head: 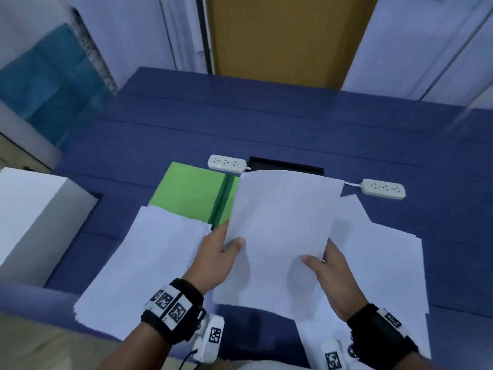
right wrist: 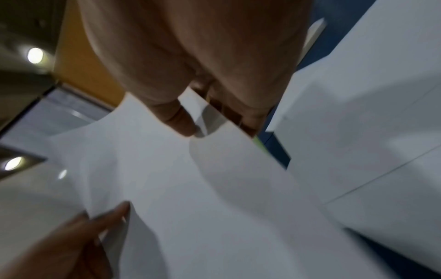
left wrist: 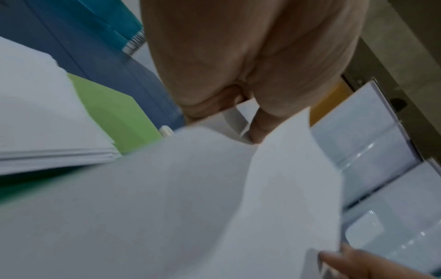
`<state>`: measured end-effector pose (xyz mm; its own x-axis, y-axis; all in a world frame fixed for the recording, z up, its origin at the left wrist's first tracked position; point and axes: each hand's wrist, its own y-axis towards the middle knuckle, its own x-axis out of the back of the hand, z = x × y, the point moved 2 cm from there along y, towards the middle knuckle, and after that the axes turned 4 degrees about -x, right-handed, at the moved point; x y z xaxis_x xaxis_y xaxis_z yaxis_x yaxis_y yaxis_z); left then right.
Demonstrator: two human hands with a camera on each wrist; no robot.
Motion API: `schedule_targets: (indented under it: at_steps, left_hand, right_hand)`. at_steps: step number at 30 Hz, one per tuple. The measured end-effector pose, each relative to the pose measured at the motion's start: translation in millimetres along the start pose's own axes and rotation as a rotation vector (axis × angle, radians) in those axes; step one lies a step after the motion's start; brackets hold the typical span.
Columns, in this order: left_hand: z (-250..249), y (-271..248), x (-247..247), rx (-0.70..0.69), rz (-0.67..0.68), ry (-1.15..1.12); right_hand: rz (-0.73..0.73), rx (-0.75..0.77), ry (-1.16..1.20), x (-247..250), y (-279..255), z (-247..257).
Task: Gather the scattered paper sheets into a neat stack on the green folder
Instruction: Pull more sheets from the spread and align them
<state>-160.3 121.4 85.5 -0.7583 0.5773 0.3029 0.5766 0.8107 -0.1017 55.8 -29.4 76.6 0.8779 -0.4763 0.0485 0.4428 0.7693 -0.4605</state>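
Observation:
A white paper sheet (head: 280, 236) is lifted above the blue table, held by both hands. My left hand (head: 221, 249) pinches its left edge, thumb on top. My right hand (head: 325, 265) pinches its right side, thumb on top, fingers underneath. The green folder (head: 189, 190) lies on the table behind; a stack of sheets (head: 149, 265) covers its near part. More loose sheets (head: 386, 263) lie on the table at the right. In the left wrist view my left hand (left wrist: 241, 120) grips the sheet (left wrist: 190, 188). In the right wrist view my right hand (right wrist: 210, 120) grips the sheet (right wrist: 190, 188).
Two white power strips (head: 226, 163) (head: 384, 188) lie on the blue table (head: 293, 124) behind the papers, beside a black recess (head: 285, 165). A white box (head: 34, 214) stands at the left edge. A yellow door (head: 288, 36) is beyond the table.

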Motion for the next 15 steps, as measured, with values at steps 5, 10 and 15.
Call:
schedule_targets:
  at_steps: [5,10,15]
  left_hand:
    - [33.2,-9.4,88.9,0.024,-0.183,0.001]
    - [81.4,-16.5,172.3,0.139,-0.227,0.102]
    - [133.1,-24.9,228.8,0.376,-0.154,0.272]
  right_hand:
    - [0.012,0.114,-0.085,-82.7,27.1,7.7]
    - [0.285,0.141,-0.400,-160.8,62.3,13.2]
    - [0.562,0.002,-0.680,-232.5,78.7,-8.8]
